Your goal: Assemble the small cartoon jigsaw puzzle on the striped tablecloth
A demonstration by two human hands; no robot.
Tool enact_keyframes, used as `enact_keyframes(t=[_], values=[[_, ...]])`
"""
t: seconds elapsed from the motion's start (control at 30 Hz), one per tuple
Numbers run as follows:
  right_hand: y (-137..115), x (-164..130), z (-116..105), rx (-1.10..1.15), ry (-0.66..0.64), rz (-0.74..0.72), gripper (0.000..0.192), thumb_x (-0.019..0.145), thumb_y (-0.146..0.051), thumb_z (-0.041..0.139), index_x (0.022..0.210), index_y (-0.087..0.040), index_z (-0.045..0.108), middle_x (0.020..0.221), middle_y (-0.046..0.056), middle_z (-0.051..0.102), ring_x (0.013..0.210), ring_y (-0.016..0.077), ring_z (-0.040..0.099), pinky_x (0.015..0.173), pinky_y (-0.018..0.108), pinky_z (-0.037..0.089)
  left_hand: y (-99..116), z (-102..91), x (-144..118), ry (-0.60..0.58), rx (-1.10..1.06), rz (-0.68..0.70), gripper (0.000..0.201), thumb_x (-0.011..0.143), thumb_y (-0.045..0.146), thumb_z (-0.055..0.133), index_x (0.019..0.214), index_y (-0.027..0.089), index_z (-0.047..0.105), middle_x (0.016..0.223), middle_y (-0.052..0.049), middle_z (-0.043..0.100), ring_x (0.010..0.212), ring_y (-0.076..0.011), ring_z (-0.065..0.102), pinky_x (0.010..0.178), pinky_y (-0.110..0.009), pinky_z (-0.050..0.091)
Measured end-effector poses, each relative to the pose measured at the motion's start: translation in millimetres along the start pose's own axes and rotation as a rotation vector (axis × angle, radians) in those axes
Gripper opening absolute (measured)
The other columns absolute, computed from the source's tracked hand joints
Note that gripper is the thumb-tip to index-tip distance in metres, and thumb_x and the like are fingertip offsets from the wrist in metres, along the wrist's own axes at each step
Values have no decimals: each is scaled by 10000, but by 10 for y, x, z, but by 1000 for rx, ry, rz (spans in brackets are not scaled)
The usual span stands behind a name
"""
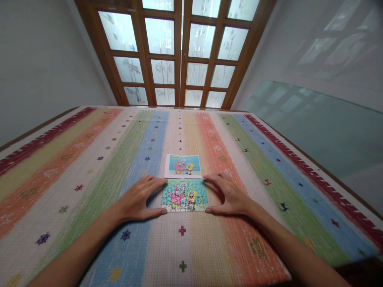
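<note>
An assembled jigsaw puzzle (184, 195) lies flat on the striped tablecloth, showing pink and yellow cartoon figures on a turquoise ground. My left hand (140, 199) grips its left side, forefinger by the upper corner and thumb by the lower one. On the opposite side, my right hand (229, 196) holds the right edge the same way, thumb low and fingers high. Just beyond the puzzle's far edge lies a white-bordered picture card (183, 166) with the same cartoon scene. The pieces look joined; fine gaps are too small to make out.
The tablecloth (182, 249) with coloured stripes covers a long table. Its right edge runs beside a pale wall with a greenish glass panel (299, 127). Wooden doors with frosted panes (163, 71) stand past the far end.
</note>
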State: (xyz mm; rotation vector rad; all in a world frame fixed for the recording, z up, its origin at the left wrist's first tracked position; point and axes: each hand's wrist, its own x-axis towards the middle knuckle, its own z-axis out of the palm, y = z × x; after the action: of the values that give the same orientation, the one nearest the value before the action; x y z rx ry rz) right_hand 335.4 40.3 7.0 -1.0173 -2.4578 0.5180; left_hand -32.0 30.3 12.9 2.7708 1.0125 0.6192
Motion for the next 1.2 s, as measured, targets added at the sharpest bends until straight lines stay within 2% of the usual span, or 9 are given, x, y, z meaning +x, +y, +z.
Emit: enact_keyframes(t=[0.37,0.7,0.93,1.2], values=[[-29,-37,-4,-26,-34,2,876,743,-478,824,1492,-221,449,1274,171,627,1160,375,534,982,595,486,15,-15,-30,-21,6,23,707,901,577,679,1451,214,421,1234,-112,672,1045,-296,616,913,-453,523],[-49,-30,-46,-40,-24,-71,927,757,-515,813,1534,-228,398,1367,157,601,1205,377,509,1015,596,469,17,-61,-25,-20,53,55,779,899,592,659,1505,196,371,1393,-144,616,1116,-318,619,977,-492,502],[-53,-14,-56,-35,-44,-65,949,754,-526,810,1558,-258,384,1373,149,600,1212,388,515,1031,615,458,4,-69,-46,-69,51,30,832,882,616,658,1541,216,344,1412,-141,611,1095,-323,624,967,-497,508],[-60,-26,-57,-35,-58,-35,965,754,-529,808,1575,-272,370,1358,145,606,1209,392,513,1024,616,464,9,-66,-40,-69,38,11,809,884,610,656,1533,223,366,1367,-132,638,1057,-312,625,946,-479,516]])
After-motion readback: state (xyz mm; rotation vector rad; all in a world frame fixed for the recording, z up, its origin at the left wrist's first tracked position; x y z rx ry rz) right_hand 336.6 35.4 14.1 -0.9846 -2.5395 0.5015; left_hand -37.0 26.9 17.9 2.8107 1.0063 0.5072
